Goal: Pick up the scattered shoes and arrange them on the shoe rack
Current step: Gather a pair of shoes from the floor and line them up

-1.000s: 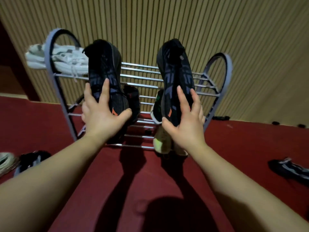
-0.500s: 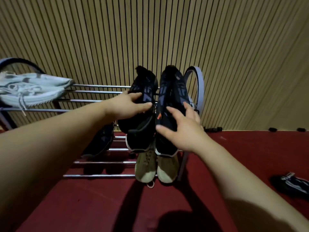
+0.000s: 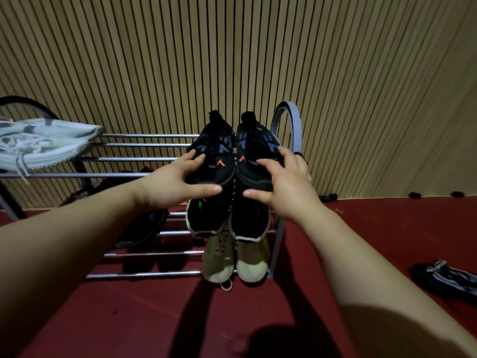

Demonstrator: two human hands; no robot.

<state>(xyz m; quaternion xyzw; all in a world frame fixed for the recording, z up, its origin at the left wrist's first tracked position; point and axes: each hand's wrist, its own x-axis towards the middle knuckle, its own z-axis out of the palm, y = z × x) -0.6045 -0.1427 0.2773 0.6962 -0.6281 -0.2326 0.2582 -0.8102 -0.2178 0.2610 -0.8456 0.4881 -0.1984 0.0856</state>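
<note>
Left hand (image 3: 178, 184), right hand (image 3: 286, 189) each grasping black orange-marked sneaker (image 3: 216, 156) at grey metal rack (image 3: 286, 117) top tier; lower tiers filled; black shoe (image 3: 444, 280) left on floor.

Dim, warm light; wide-angle edge distortion

The right end of the shoe rack (image 3: 289, 117) is filled on every tier: the top bars are taken by a black pair (image 3: 236, 148), the middle by black shoes with white soles (image 3: 227, 218), the lowest by an olive pair (image 3: 235, 259). The top tier's left end is covered by pale sneakers (image 3: 44, 144). Bare bars are left open between these on top. A dark shoe (image 3: 144, 228) blocks the middle tier's left part. Open red floor (image 3: 154, 319) is found in front, save a loose shoe (image 3: 446, 277) at the right.
</note>
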